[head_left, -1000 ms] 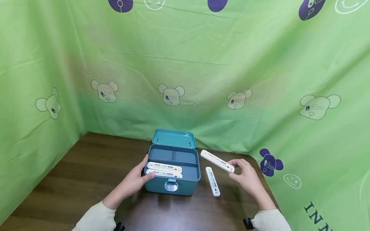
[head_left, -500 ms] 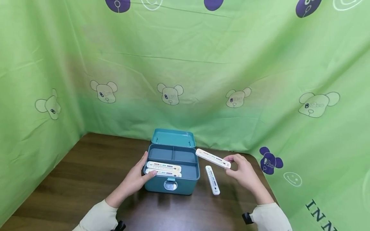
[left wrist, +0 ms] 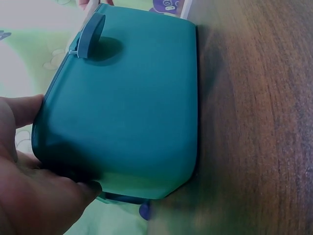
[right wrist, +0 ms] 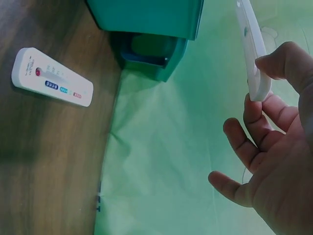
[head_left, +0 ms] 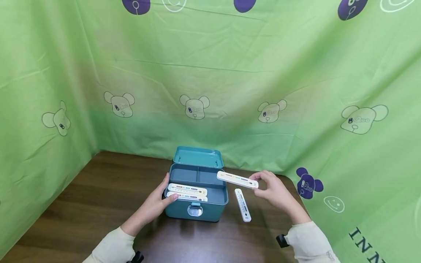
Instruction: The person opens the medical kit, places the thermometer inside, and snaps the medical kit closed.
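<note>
A teal storage box (head_left: 208, 213) with compartments stands with its lid (head_left: 198, 157) tipped back. My left hand (head_left: 152, 202) grips its left side, thumb over the rim. Two white thermometers lie side by side in the front compartment, the rear thermometer (head_left: 187, 189) and the front thermometer (head_left: 192, 197), partly covered by the thumb. Between thumb and fingers, my right hand (head_left: 271, 190) pinches one end of another white thermometer (head_left: 235, 179); its far end overlaps the box's right rim. On the table right of the box lies one more thermometer (right wrist: 54, 78), labels upward.
The brown wooden table (head_left: 98, 197) ends at a green printed curtain (head_left: 230, 73) behind and on both sides. A clear latch (head_left: 195, 210) hangs on the box front. A folded handle (left wrist: 92, 36) sticks out from the box's side.
My right hand has moved left with its thermometer, bringing the far end from beside the box to over its right rim. My left hand stays on the box.
</note>
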Motion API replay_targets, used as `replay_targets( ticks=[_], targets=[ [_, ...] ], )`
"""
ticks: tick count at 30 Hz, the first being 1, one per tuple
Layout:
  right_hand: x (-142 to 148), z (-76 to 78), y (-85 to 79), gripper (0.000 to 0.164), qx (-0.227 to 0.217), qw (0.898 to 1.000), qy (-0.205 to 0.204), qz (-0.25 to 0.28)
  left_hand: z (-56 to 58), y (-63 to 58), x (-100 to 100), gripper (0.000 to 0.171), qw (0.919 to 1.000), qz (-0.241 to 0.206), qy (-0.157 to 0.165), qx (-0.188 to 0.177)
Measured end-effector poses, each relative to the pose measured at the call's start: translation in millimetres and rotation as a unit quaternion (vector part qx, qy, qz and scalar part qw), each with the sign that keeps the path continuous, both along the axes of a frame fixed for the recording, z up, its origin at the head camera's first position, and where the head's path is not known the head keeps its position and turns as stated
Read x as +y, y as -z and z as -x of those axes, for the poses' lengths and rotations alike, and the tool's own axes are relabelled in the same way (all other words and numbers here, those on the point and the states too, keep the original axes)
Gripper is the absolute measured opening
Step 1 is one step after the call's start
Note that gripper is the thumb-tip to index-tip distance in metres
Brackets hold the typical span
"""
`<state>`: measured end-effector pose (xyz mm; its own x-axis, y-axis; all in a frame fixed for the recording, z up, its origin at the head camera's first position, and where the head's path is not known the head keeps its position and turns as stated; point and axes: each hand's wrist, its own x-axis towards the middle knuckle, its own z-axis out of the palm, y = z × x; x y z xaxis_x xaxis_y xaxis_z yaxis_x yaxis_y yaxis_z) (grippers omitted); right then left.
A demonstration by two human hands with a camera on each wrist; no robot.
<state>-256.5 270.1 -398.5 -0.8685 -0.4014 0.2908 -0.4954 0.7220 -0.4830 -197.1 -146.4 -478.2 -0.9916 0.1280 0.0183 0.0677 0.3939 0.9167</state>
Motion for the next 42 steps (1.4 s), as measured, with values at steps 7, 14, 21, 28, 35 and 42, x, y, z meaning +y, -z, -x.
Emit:
replay_targets(
  ticks=[7, 14, 21, 28, 35, 42],
  targets=[
    [-8.1, 8.0, -5.6, 0.026, -0.015, 0.999, -0.031, -0.023, 1.1, -0.6, 1.2, 0.097, 0.9999, -0.011, 0.002, -0.009],
    [-20.8, 15.3, -13.1, 0.027, -0.008, 0.997, -0.055, -0.049, 1.6, -0.8, 1.6, 0.098, 0.9997, -0.021, -0.002, -0.015],
    [-35.2, 18.7, -17.2, 0.027, -0.012, 0.992, -0.092, -0.08, 0.9, -1.9, -0.8, 0.098, 0.9995, -0.025, 0.001, -0.018],
    [-45.7, 20.0, -18.3, 0.026, -0.017, 0.989, -0.119, -0.09, 0.9, -2.2, -2.2, 0.096, 0.9994, -0.025, 0.008, -0.02],
    [-53.6, 18.3, -19.4, 0.025, -0.04, 0.986, -0.129, -0.1, 2.1, -3.3, -2.2, 0.096, 0.9993, -0.029, 0.009, -0.023],
    [-62.4, 18.5, -22.3, 0.023, -0.044, 0.982, -0.134, -0.123, 2.6, -4.4, -2.3, 0.095, 0.9992, -0.03, 0.01, -0.024]
  ],
)
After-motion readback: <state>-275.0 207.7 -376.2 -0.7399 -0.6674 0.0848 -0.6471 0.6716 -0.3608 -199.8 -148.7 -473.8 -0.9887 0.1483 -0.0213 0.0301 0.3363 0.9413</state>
